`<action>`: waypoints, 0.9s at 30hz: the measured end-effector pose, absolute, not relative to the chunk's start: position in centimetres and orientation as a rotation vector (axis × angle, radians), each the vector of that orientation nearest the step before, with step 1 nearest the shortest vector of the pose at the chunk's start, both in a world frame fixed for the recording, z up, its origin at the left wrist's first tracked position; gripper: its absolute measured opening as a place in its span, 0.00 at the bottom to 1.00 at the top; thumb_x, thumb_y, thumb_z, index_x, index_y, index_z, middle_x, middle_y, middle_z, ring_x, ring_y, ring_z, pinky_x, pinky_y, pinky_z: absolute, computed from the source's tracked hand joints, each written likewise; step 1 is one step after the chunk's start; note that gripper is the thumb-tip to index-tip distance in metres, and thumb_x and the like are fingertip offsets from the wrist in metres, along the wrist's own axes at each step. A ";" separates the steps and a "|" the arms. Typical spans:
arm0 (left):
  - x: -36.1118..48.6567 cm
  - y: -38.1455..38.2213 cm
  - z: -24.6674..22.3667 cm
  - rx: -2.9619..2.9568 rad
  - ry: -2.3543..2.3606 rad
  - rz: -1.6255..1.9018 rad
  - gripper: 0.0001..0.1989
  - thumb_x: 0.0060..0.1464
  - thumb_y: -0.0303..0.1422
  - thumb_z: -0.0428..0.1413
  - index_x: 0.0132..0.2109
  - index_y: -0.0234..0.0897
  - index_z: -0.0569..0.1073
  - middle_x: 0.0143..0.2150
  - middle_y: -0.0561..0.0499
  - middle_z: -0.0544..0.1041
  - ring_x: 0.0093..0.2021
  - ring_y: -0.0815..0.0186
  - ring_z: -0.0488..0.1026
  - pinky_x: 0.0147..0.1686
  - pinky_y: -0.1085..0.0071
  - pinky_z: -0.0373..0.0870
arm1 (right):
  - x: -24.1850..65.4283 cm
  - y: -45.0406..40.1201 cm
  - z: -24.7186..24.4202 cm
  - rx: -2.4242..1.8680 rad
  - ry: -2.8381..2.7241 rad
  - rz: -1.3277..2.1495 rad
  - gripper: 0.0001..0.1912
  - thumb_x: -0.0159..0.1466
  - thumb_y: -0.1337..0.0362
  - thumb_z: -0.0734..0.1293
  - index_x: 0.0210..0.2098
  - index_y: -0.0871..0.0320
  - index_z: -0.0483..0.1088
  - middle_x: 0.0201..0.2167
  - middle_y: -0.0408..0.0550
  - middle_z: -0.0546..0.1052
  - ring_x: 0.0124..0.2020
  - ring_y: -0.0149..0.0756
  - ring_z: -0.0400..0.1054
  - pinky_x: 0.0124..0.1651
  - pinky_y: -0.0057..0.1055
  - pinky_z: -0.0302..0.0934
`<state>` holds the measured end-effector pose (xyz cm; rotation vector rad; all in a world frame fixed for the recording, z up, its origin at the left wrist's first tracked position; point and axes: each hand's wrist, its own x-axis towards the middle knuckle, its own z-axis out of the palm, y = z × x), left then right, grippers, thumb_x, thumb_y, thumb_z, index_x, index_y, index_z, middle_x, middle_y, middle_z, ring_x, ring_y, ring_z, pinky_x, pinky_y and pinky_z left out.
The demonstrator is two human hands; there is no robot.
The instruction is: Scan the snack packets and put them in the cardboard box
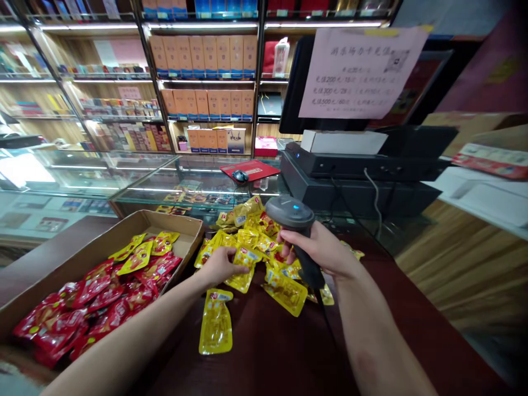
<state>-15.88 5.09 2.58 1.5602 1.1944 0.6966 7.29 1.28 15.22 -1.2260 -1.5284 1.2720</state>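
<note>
Two bare forearms reaching over a dark counter (264, 363), left hand (225, 265) pinching a yellow snack packet (243, 269) at the pile's near edge, right hand (315, 247) wrapped around a barcode scanner (291, 212).

A: Which surface do we record?
B: We log a dark red-brown tabletop (256, 352).
A: Directly on it?
B: We note an open cardboard box (190, 235) at left, a heap of yellow snack pouches (248, 239) beside it, and a single yellow pouch (216, 324) nearer us.
</note>
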 end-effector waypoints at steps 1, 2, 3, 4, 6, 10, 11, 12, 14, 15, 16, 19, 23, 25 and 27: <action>-16.1 5.2 3.0 1.457 1.150 0.771 0.19 0.37 0.43 0.68 0.36 0.36 0.80 0.34 0.49 0.82 0.35 0.57 0.78 0.34 0.68 0.72 | 7.0 1.2 15.2 -1.243 -1.564 1.287 0.12 0.56 0.55 0.71 0.28 0.57 0.70 0.20 0.44 0.76 0.19 0.33 0.71 0.25 0.31 0.68; -16.3 5.4 3.4 1.361 1.121 0.851 0.21 0.36 0.43 0.69 0.37 0.36 0.80 0.36 0.48 0.82 0.36 0.57 0.78 0.35 0.67 0.73 | 6.7 1.2 15.1 -1.257 -1.601 1.304 0.12 0.57 0.55 0.70 0.28 0.57 0.70 0.20 0.44 0.76 0.19 0.34 0.71 0.25 0.32 0.68; -16.4 5.5 3.8 1.278 1.106 0.929 0.22 0.35 0.43 0.70 0.38 0.37 0.80 0.37 0.47 0.82 0.37 0.56 0.79 0.36 0.66 0.74 | 6.5 1.2 15.0 -1.267 -1.642 1.322 0.12 0.58 0.55 0.70 0.27 0.56 0.69 0.19 0.44 0.75 0.19 0.34 0.71 0.26 0.32 0.68; -16.6 5.6 4.1 1.210 1.099 1.003 0.23 0.34 0.43 0.71 0.39 0.37 0.80 0.39 0.47 0.83 0.38 0.56 0.79 0.37 0.66 0.74 | 6.2 1.1 14.8 -1.271 -1.682 1.342 0.11 0.59 0.55 0.69 0.27 0.56 0.69 0.19 0.44 0.75 0.20 0.35 0.72 0.26 0.33 0.68; -17.0 5.9 4.8 1.116 1.104 1.120 0.25 0.31 0.43 0.72 0.39 0.36 0.80 0.40 0.46 0.83 0.40 0.56 0.79 0.39 0.65 0.75 | 5.6 1.1 14.5 -1.261 -1.753 1.380 0.10 0.60 0.57 0.68 0.27 0.56 0.68 0.19 0.44 0.75 0.20 0.35 0.72 0.28 0.34 0.68; -17.6 6.3 5.2 1.025 1.118 1.215 0.28 0.28 0.42 0.73 0.40 0.36 0.79 0.41 0.45 0.83 0.40 0.57 0.80 0.42 0.65 0.75 | 4.6 1.0 14.0 -1.270 -1.807 1.425 0.09 0.60 0.59 0.68 0.28 0.56 0.66 0.17 0.44 0.75 0.19 0.35 0.71 0.26 0.32 0.67; -17.7 6.4 5.1 1.008 1.112 1.222 0.28 0.28 0.41 0.73 0.40 0.36 0.79 0.41 0.45 0.83 0.40 0.57 0.80 0.43 0.64 0.75 | 4.3 1.0 13.9 -1.278 -1.809 1.436 0.09 0.60 0.60 0.67 0.28 0.56 0.66 0.17 0.43 0.75 0.18 0.34 0.71 0.25 0.31 0.66; -17.7 6.4 5.1 0.994 1.105 1.227 0.29 0.27 0.41 0.73 0.40 0.35 0.79 0.41 0.45 0.83 0.41 0.57 0.80 0.43 0.64 0.75 | 4.1 1.0 13.9 -1.289 -1.809 1.448 0.08 0.60 0.61 0.67 0.28 0.56 0.65 0.17 0.43 0.75 0.18 0.33 0.71 0.25 0.30 0.66; -17.7 6.4 5.0 0.982 1.097 1.229 0.29 0.26 0.41 0.74 0.40 0.35 0.79 0.41 0.45 0.83 0.41 0.57 0.80 0.44 0.64 0.75 | 3.9 0.9 13.9 -1.311 -1.801 1.464 0.07 0.59 0.63 0.67 0.28 0.56 0.65 0.17 0.42 0.74 0.18 0.32 0.71 0.24 0.28 0.66; -17.7 6.5 5.0 0.982 1.096 1.229 0.29 0.26 0.40 0.74 0.39 0.35 0.79 0.40 0.46 0.83 0.41 0.58 0.80 0.44 0.64 0.75 | 3.8 0.9 13.9 -1.315 -1.796 1.466 0.07 0.59 0.63 0.67 0.28 0.56 0.64 0.17 0.42 0.74 0.18 0.32 0.71 0.23 0.27 0.66; -17.7 6.5 5.0 0.981 1.097 1.229 0.29 0.26 0.40 0.74 0.39 0.35 0.79 0.40 0.46 0.83 0.40 0.58 0.80 0.43 0.65 0.75 | 3.7 0.9 13.9 -1.313 -1.792 1.466 0.07 0.59 0.64 0.67 0.28 0.56 0.64 0.17 0.41 0.74 0.18 0.31 0.70 0.23 0.27 0.66; -17.6 6.5 4.9 0.983 1.092 1.226 0.28 0.27 0.40 0.73 0.39 0.35 0.79 0.40 0.46 0.83 0.39 0.59 0.80 0.42 0.66 0.75 | 3.7 0.9 13.8 -1.291 -1.787 1.474 0.07 0.58 0.64 0.67 0.30 0.57 0.63 0.17 0.39 0.73 0.18 0.30 0.70 0.23 0.26 0.66; -17.7 6.6 4.9 0.995 1.108 1.215 0.26 0.29 0.39 0.72 0.40 0.35 0.79 0.41 0.45 0.83 0.40 0.57 0.80 0.39 0.66 0.76 | 3.6 0.8 13.7 -1.294 -1.780 1.472 0.09 0.58 0.63 0.68 0.31 0.57 0.63 0.18 0.38 0.73 0.18 0.30 0.70 0.22 0.26 0.65; -17.7 6.6 4.9 1.004 1.136 1.206 0.26 0.30 0.38 0.72 0.41 0.34 0.79 0.40 0.44 0.83 0.39 0.56 0.80 0.37 0.66 0.76 | 3.6 0.8 13.8 -1.293 -1.785 1.476 0.09 0.58 0.63 0.68 0.30 0.56 0.62 0.18 0.38 0.72 0.18 0.30 0.71 0.23 0.25 0.65; -17.7 6.6 4.8 1.010 1.137 1.209 0.26 0.30 0.37 0.72 0.41 0.34 0.79 0.38 0.44 0.83 0.39 0.55 0.80 0.37 0.65 0.76 | 3.5 0.7 13.9 -1.291 -1.783 1.480 0.10 0.58 0.62 0.68 0.29 0.56 0.61 0.18 0.39 0.72 0.18 0.30 0.71 0.23 0.25 0.65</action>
